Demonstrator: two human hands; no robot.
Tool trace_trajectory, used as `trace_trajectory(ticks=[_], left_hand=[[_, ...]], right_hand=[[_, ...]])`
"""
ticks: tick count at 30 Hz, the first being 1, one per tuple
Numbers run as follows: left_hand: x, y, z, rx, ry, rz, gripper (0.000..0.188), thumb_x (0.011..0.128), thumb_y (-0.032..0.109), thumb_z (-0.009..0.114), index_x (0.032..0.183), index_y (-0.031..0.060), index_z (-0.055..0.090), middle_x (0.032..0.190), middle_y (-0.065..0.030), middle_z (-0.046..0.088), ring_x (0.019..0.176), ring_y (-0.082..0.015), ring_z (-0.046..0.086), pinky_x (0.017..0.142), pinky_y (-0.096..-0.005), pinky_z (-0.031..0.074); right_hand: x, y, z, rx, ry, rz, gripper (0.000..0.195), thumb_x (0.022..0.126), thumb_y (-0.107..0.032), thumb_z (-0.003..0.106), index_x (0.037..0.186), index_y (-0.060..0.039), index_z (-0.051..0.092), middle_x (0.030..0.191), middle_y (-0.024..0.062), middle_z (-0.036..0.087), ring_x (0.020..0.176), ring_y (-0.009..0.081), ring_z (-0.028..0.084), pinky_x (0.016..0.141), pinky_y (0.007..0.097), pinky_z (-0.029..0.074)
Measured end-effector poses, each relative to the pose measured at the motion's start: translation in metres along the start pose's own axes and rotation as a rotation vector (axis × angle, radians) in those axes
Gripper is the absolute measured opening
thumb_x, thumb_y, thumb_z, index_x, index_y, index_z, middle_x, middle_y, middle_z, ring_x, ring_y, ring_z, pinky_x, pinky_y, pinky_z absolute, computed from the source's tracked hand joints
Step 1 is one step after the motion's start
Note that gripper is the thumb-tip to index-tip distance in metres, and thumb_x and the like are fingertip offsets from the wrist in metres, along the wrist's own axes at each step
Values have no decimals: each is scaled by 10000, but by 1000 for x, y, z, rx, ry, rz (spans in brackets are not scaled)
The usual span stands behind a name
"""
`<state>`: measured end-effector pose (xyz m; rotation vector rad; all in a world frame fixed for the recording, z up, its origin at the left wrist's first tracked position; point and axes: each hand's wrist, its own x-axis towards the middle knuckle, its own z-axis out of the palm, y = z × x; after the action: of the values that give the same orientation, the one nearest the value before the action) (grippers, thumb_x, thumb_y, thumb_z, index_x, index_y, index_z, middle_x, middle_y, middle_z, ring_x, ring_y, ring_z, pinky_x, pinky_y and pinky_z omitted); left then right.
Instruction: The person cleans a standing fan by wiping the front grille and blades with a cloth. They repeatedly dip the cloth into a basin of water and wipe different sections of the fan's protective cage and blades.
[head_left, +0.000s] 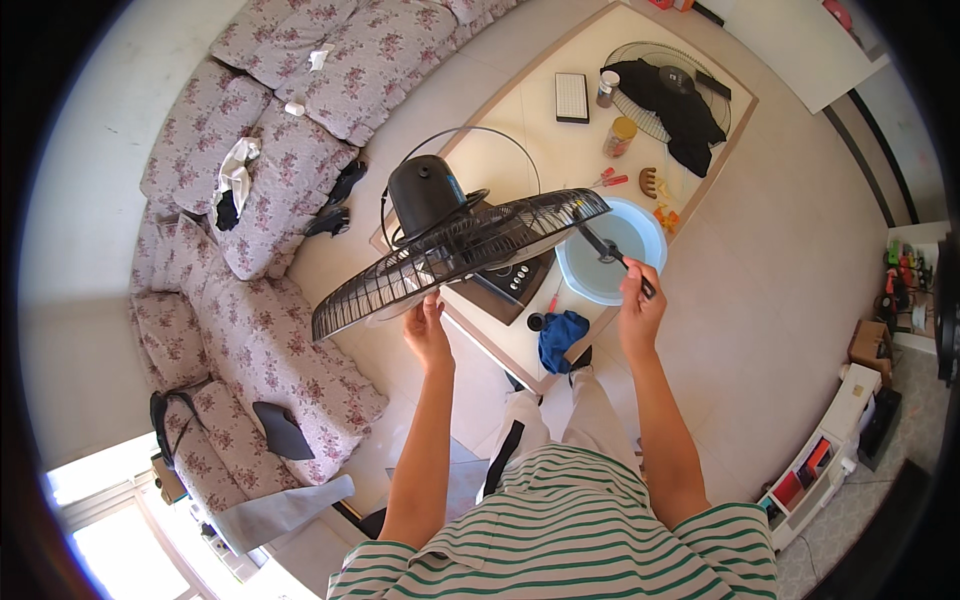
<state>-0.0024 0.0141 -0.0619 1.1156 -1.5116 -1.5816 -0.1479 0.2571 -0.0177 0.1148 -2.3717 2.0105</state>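
An electric fan's black wire grille and motor housing stand tilted over the low table in front of me. My left hand is raised to the underside of the fan, its fingertips at the pale blades. In my right hand is the dark handle of a brush, whose far end lies near the grille's right rim, above a light blue basin of water. A blue cloth lies on the table's near corner beside a small black ring-shaped part.
Farther along the table are a wire grille under black cloth, two jars, red-handled screwdrivers and a brown comb. A floral sofa stands at left, with black shoes by it.
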Motion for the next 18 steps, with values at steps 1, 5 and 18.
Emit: trace_trajectory(ticks=[1,5,18], left_hand=[[-4,2,5,-82,29,-42,304,875,271,604,1014,0,596,971,-78,642,911,-152,605,761,-275,482],[-20,-1,5,-52,-61,-480,323,912,346,524,958,32,582,953,-68,627,915,-152,594,733,-280,479],[3,69,61,976,-367,1034,320,666,17,671,976,86,623,940,-38,622,869,-217,564,812,-357,397]], right_hand=[[-3,-1,-5,30,40,10,206,937,-170,478,1003,-12,592,685,-18,471,621,48,423,559,187,346],[-13,-14,-17,160,125,75,214,941,-186,477,1001,-8,580,683,-11,468,611,49,418,560,190,352],[-39,-55,-43,59,73,-366,242,948,-196,431,947,18,546,696,44,486,548,81,404,474,218,304]])
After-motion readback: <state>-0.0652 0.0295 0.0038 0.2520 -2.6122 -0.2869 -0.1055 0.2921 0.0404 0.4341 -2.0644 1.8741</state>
